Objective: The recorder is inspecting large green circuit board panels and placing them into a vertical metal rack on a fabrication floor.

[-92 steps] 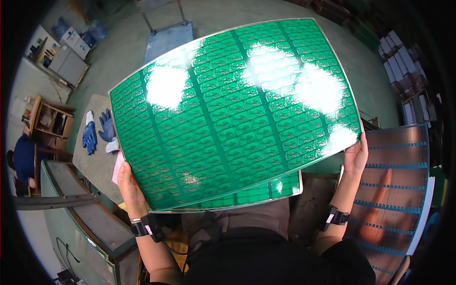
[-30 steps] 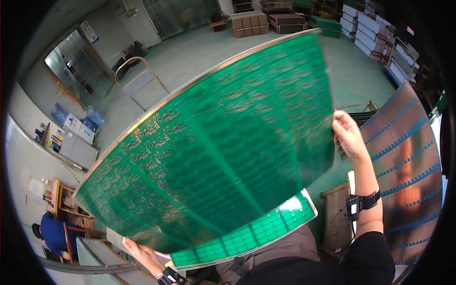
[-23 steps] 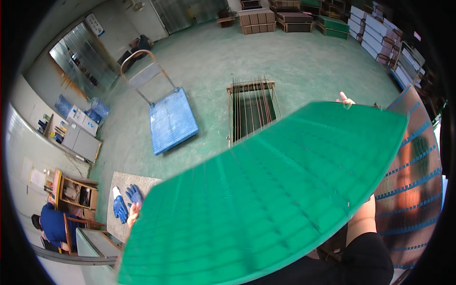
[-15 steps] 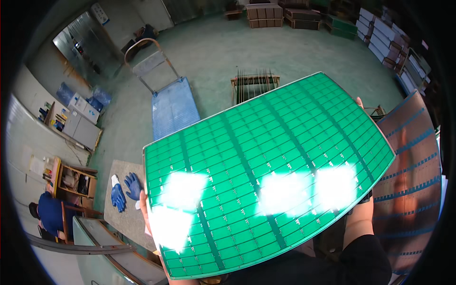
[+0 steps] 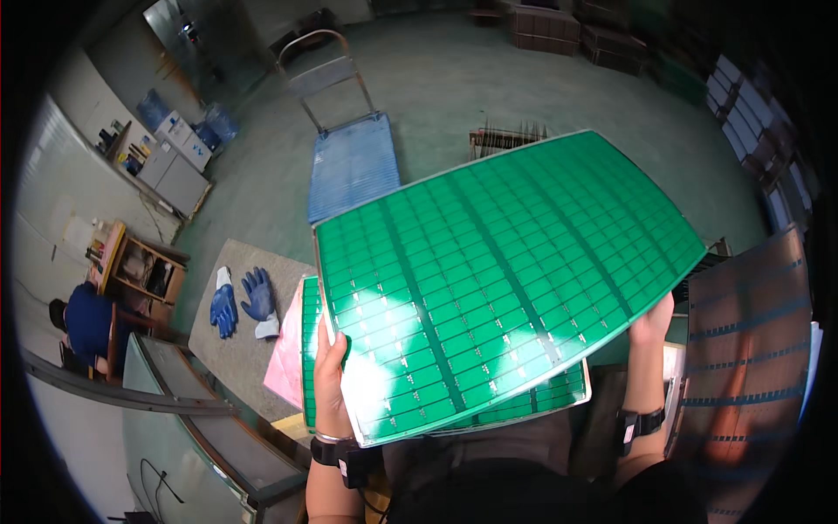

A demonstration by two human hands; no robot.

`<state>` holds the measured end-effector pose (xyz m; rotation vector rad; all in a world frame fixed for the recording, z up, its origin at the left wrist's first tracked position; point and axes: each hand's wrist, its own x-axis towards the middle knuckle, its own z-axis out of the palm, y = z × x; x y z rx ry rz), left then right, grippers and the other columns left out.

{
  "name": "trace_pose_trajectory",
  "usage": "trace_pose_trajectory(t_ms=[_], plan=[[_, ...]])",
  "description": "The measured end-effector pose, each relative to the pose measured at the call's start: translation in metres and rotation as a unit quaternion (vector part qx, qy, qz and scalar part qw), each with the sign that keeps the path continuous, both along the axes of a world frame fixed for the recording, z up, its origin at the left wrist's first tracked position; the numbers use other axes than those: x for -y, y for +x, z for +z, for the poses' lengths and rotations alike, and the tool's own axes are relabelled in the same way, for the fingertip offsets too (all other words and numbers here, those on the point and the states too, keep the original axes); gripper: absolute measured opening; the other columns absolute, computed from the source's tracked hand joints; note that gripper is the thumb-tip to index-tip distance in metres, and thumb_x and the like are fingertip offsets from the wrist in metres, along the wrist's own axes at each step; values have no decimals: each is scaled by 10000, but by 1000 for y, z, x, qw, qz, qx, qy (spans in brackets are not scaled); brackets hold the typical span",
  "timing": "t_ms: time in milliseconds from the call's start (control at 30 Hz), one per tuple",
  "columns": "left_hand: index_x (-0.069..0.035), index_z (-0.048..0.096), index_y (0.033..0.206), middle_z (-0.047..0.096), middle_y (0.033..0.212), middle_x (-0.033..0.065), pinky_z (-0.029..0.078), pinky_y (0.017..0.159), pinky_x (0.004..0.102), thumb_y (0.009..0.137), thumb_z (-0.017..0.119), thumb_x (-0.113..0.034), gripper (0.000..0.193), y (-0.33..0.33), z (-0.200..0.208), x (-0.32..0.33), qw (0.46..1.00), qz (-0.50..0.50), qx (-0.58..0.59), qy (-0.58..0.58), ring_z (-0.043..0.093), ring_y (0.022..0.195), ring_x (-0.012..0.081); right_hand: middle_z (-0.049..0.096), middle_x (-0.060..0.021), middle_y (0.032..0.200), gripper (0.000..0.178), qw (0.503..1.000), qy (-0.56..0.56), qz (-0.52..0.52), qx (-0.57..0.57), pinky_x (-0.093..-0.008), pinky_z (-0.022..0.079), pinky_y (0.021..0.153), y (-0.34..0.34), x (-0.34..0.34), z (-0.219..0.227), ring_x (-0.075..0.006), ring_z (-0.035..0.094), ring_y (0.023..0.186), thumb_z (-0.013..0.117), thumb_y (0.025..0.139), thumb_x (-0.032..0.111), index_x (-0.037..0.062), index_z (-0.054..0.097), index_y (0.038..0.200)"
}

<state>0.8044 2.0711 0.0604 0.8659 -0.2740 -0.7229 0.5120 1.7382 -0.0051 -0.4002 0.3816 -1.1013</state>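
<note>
A large green circuit board panel [image 5: 502, 271] with rows of narrow dark-lined rectangles is held up in front of me, tilted. My left hand [image 5: 330, 367] grips its left edge, thumb along the rim. At the right near edge, my right hand [image 5: 653, 320] holds it from below, and its fingers are partly hidden under the panel. Bright glare covers the near left corner. Beneath lies a second green panel [image 5: 559, 390], mostly covered by the first. It rests by a pink sheet [image 5: 286, 368]. A black strap is on each wrist.
Two blue-and-white work gloves [image 5: 259, 295] lie on a grey tabletop [image 5: 229, 371] to the left. Farther off are a blue platform trolley [image 5: 353, 166] and a rack with upright rods [image 5: 506, 138]. A copper-coloured panel [image 5: 742, 349] leans at right. A person in blue [image 5: 90, 327] sits far left.
The held panel has shifted relative to my hands and the glare has shrunk. My right hand now shows at the near right edge. The second panel and pink sheet have come into view.
</note>
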Motion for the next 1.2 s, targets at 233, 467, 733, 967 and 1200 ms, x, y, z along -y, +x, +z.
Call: trace_pose_trajectory(t_ms=[233, 467, 733, 967, 1200], plan=[[-142, 163, 1440, 386, 1365, 100, 416, 984, 378, 926, 459, -86, 596, -8, -15, 34, 997, 38, -16, -63, 453, 1196, 235, 281, -161, 1413, 657, 968, -114, 224, 0, -520, 508, 849, 62, -128, 40, -360, 365, 1257, 408, 923, 467, 102, 157, 1408], [-226, 213, 1421, 427, 1322, 50, 404, 993, 470, 933, 466, -104, 563, -31, -29, 82, 977, -57, -156, -135, 456, 1188, 231, 451, -83, 1289, 473, 984, -63, 121, -110, -362, 391, 959, 122, -184, 54, -185, 464, 1142, 519, 915, 88, 60, 310, 1339], [-2, 417, 1292, 475, 1296, 186, 447, 932, 373, 959, 453, -224, 402, 2, -67, 83, 958, -190, 118, 178, 528, 1118, 256, 582, -79, 1107, 326, 898, -303, -159, -276, -264, 410, 889, 90, -30, 99, -128, 537, 994, 563, 892, 89, -26, 498, 1191], [38, 456, 1215, 586, 1108, 162, 504, 815, 297, 951, 458, -156, 327, 38, -135, 19, 933, -78, 53, 346, 602, 937, 201, 581, -112, 1120, 345, 777, -405, -247, -415, -264, 402, 900, 68, 67, 90, -143, 530, 1015, 502, 922, 71, -61, 467, 1239], [59, 458, 1165, 598, 1014, 165, 540, 691, 257, 953, 452, -139, 290, 40, -157, 14, 936, -25, 34, 350, 635, 800, 199, 563, -124, 1165, 399, 777, -387, -236, -436, -271, 383, 936, 85, 105, 46, -160, 517, 1070, 522, 899, 53, -84, 443, 1265]])
